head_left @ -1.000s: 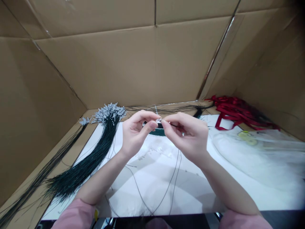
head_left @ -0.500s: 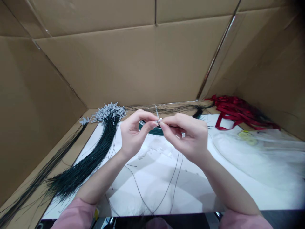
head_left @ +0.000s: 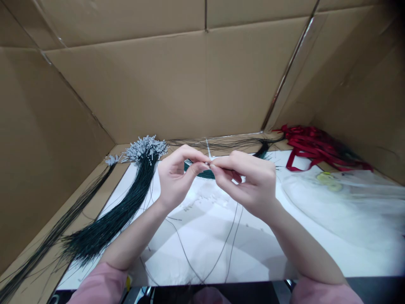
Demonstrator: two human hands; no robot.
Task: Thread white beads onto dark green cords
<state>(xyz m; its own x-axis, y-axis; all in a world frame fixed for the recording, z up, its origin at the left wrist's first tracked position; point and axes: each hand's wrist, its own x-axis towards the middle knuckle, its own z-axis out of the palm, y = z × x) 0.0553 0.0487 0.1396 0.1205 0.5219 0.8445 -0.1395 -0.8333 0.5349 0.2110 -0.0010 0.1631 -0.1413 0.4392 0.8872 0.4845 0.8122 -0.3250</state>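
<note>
Has left hand (head_left: 177, 175) and right hand (head_left: 249, 181) over the middle of the board (head_left: 253, 257), in front of a strand bundle (head_left: 207, 174). Has one stem bundle (head_left: 126, 211) along the board's left edge and an outer bundle (head_left: 68, 228) farther left; has ribbons (head_left: 313, 147) at back right, behind a plastic bag (head_left: 344, 207).

Thumbs and forefingers pinched above the white tabletop (head_left: 253, 257)
Left hand (head_left: 180, 175) and right hand (head_left: 248, 179) nearly touch; forearms (head_left: 139, 234) slant over it.

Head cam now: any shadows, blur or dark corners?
Head view: soft shadows across the white surface; head view: top right corner dark, plastic bag smeared toward the right edge; head view: piece pinched between left hand and right hand too small to make out.
</note>
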